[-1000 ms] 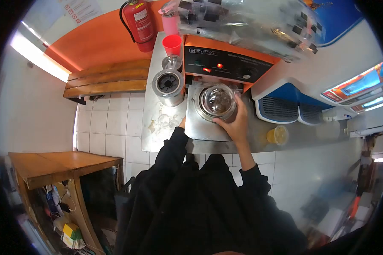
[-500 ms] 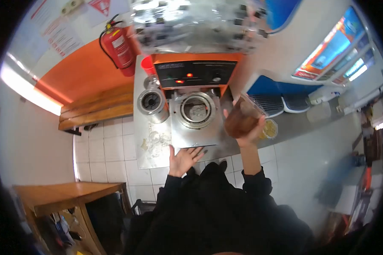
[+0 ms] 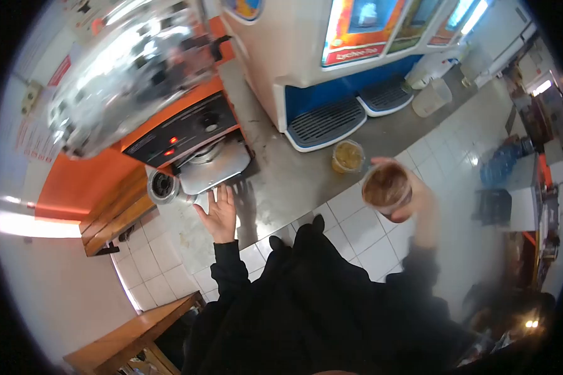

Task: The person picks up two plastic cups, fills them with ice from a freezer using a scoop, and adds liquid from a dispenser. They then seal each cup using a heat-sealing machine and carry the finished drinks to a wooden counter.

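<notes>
My right hand (image 3: 419, 203) is wrapped round a clear plastic cup of brown drink (image 3: 386, 186), held out to the right past the counter's front edge. With palm up and fingers spread, my left hand (image 3: 219, 215) is bare of any object. Its fingertips are right at the front edge of the metal tray (image 3: 222, 174) of an orange cup sealing machine (image 3: 184, 136). Red lights glow on that machine's black panel, and the tray's ring is partly hidden beneath it. A tub of yellowish contents (image 3: 348, 156) stands on the counter between my hands.
The steel counter (image 3: 269, 187) runs to the right under a white drink dispenser (image 3: 294, 69) with black drip trays (image 3: 328, 125). A translucent jug (image 3: 433, 98) stands farther along. Left of the machine is a metal canister (image 3: 162, 186); a wooden bench (image 3: 112, 222) lies beyond.
The view has turned right. My right hand has carried the cup away from the machine, to the right. The tray has slid in under the machine; my left hand stays open at its front.
</notes>
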The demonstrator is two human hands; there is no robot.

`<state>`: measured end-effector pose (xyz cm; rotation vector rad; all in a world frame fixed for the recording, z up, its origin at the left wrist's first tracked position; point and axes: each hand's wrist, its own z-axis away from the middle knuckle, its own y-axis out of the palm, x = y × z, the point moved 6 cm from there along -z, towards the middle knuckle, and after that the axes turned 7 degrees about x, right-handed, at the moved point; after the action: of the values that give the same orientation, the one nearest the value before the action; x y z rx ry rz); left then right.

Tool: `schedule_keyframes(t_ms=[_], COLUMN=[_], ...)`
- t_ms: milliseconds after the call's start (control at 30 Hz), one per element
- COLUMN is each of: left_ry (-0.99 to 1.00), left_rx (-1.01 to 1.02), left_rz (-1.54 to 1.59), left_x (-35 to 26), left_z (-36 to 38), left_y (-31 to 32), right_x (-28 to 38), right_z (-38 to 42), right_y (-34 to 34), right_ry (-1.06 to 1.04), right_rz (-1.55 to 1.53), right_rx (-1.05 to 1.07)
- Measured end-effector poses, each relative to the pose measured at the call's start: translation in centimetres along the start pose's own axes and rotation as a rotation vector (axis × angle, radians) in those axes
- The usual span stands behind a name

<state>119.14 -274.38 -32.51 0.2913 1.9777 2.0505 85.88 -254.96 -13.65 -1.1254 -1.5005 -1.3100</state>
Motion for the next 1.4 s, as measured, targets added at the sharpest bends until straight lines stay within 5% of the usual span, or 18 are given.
schedule_keyframes(t_ms=[67,100,167,233,333,400,533,600,833,933,1000,1167,1400], left_ry=[-0.060,-0.103,-0.425,-0.568,-0.533,-0.234,-0.262,-0.110,-0.155,-0.444,-0.602,-1.049,-1.790], left_rx=[0.038,0.087,-0.033,0.112,0.229,0.431,0.294,0.312,0.515,0.543,0.572,0.744,1.147], left_rz=[-0.144,-0.281,-0.505,-0.762,-1.097,-1.587,-1.456,-1.578,-1.390,-1.249,-1.170,-1.041,-0.762], left_x=[4.0,6.6,13.7,20.4,26.8,29.1,32.7,32.9,32.3,30.7,29.5,30.0,36.5], left_z=[0.0,0.4,1.5,2.3,0.5,-0.8,-2.3,-2.8,-3.0,-0.9,1.2,9.1,33.7], left_y=[-0.5,-0.7,-3.9,-3.5,-4.8,-5.8,-5.9,-4.3,-4.6,-6.0,-5.9,-5.5,-7.8], right_x=[0.9,0.3,-3.1,-5.8,-5.6,-5.9,-7.5,-7.1,-5.4,-6.4,-6.1,-8.3,-13.4], right_z=[1.7,2.8,7.2,11.2,14.1,16.0,21.1,23.5,31.1,34.7,36.0,41.4,51.5], right_y=[-1.1,-2.1,-6.2,-8.5,-8.5,-7.6,-7.9,-6.8,3.5,10.9,15.8,28.3,47.2], right_ry=[0.643,0.654,1.159,1.251,1.330,1.330,1.434,1.448,1.179,1.070,0.712,0.306,-0.350], right_rz=[0.960,0.939,1.288,1.296,1.263,1.119,0.965,0.925,0.693,0.667,0.645,0.429,0.479], right_rx=[0.214,0.198,0.172,0.090,-0.032,-0.083,-0.176,-0.255,-0.806,-1.197,-1.419,-1.977,-2.672])
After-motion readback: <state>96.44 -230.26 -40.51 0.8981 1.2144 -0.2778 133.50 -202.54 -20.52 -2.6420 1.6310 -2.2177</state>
